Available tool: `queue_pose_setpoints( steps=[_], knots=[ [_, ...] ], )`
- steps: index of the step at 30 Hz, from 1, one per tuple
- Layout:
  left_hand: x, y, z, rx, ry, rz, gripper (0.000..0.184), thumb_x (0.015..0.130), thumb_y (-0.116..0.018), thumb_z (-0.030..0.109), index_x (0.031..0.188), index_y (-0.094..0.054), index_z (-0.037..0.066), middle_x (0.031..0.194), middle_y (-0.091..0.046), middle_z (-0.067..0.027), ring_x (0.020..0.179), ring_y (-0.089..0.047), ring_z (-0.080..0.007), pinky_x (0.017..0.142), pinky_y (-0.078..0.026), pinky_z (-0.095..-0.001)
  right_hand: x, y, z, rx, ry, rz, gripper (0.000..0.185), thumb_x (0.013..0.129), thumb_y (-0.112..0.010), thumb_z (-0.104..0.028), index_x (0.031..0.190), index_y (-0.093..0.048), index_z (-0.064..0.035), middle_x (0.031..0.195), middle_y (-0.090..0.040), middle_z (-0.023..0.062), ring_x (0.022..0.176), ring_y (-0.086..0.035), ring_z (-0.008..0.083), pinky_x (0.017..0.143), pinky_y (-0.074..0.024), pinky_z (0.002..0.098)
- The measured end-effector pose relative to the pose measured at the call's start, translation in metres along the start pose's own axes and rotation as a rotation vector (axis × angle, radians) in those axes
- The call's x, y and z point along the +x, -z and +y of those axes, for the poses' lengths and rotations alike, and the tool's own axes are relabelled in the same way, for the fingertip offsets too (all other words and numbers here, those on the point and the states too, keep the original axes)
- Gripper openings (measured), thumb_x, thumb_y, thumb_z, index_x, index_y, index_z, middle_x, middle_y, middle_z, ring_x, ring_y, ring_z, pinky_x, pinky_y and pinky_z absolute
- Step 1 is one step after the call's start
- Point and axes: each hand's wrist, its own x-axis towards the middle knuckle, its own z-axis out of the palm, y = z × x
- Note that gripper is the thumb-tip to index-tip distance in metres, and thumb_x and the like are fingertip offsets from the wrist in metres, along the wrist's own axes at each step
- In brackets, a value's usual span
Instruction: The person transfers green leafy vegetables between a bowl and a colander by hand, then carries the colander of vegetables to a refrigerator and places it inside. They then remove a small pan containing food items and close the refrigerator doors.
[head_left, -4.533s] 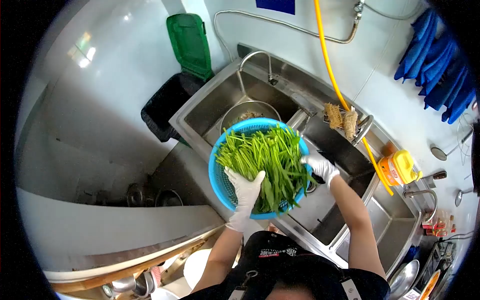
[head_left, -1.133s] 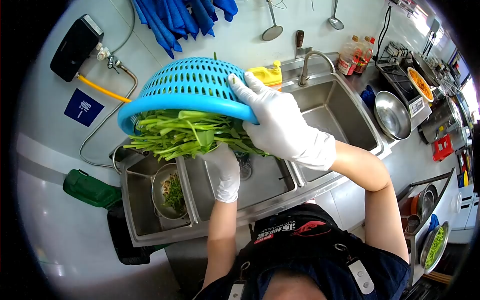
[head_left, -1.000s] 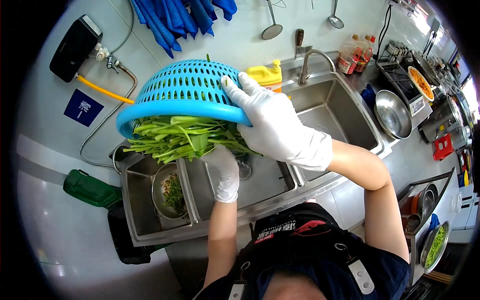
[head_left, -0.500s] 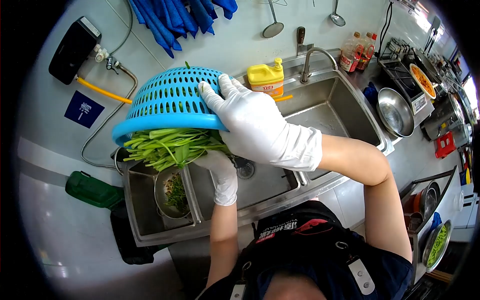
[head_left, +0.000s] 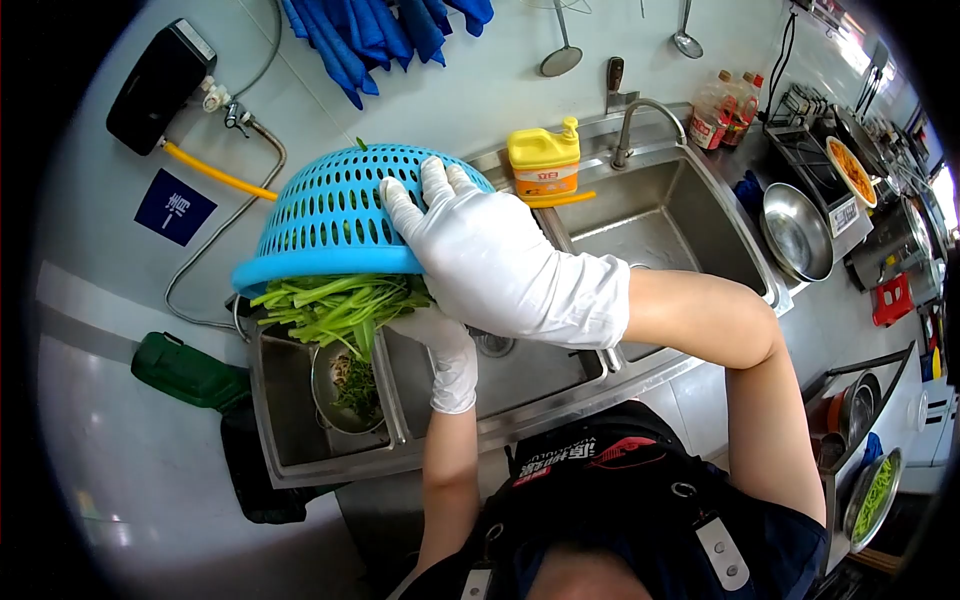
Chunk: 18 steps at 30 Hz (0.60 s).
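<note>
Right now, your right hand (head_left: 480, 265) holds the blue basket (head_left: 320, 264) up over the back of the sink (head_left: 535, 375), its mouth tipped downward. The fingers (head_left: 402, 208) of that hand are partly spread over the holed side and bent around the rim; you cannot see the thumb. A bundle of greens (head_left: 335, 308) sticks out below the rim, and more shows through the holes. Your left hand (head_left: 440, 340) is beneath, against the greens; its fingers are hidden, so I cannot tell how far they are closed or whether they grip any stems. Under the greens, in the basin on your left, sits a metal bowl (head_left: 325, 395) with chopped greenery in it. Behind the sink you have a yellow jug (head_left: 545, 160), and beside it a curved tap (head_left: 627, 135). You wear white gloves on both hands.
</note>
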Motion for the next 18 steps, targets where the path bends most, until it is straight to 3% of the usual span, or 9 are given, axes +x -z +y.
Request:
queue_pose_setpoints(
  steps=[4,12,18],
  knots=[
    [0.002,0.006,0.002,-0.008,0.002,0.01,0.059,0.093,-0.052,0.016,0.14,-0.019,0.005,0.14,-0.033,-0.0158,0.123,-0.042,-0.0281,0.104,-0.038,-0.044,0.001,-0.003,-0.006,-0.024,0.009,0.004,0.058,0.068,-0.06,-0.011,0.121,-0.049,0.0083,0.11,-0.051,0.0386,0.094,-0.059,0.0467,0.075,-0.053,0.0427],
    [-0.002,0.02,0.004,0.0,-0.007,0.052,0.063,0.091,-0.056,0.014,0.14,-0.018,0.005,0.14,-0.032,-0.0167,0.123,-0.042,-0.028,0.104,-0.037,-0.0439,0.004,-0.013,-0.011,0.036,-0.014,-0.017,0.056,0.068,-0.06,-0.011,0.117,-0.05,0.0114,0.098,-0.055,0.0339,0.088,-0.06,0.0438,0.072,-0.0523,0.0417],
    [0.0,0.05,-0.009,0.103,-0.009,0.104,0.061,0.086,-0.061,0.006,0.134,-0.024,0.0,0.135,-0.038,-0.0205,0.119,-0.046,-0.0277,0.101,-0.039,-0.0422,0.003,-0.023,-0.014,0.029,-0.029,-0.059,0.054,0.068,-0.058,-0.01,0.117,-0.05,0.0122,0.095,-0.056,0.0325,0.086,-0.06,0.0421,0.07,-0.0524,0.0409]
  ],
)
